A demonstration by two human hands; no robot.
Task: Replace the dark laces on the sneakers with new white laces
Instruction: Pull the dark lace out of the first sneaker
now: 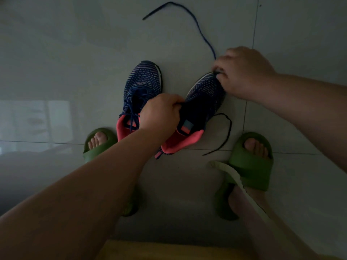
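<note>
Both hands — fingers (218, 76) curled on sneaker (202, 98)

This is looking like a home, seen in dim indoor light. The floor (56, 53) is showing large glossy pale tiles with thin grout lines, and a window's glare is reflecting off them at the left. The person is wearing soft green house slippers (251, 166) on bare feet, the sort kept for indoors. A pair of knit sneakers (142, 85) is sitting straight on the tiles rather than on any stand. A yellowish edge, perhaps a seat, is showing at the bottom.
</note>
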